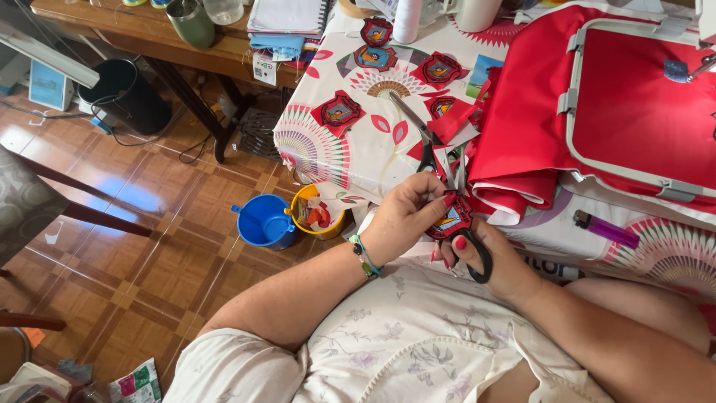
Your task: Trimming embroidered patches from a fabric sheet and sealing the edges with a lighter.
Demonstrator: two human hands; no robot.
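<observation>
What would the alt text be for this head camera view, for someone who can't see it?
Seen from above, a person's left hand holds a red embroidered patch while the right hand works black-handled scissors around its edge. More finished patches lie on a patterned tablecloth beside red fabric. A blue cup sits on the floor.

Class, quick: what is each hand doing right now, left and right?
Left hand: closed on the red embroidered patch.
Right hand: fingers through the black handles of the scissors, blades open.
</observation>
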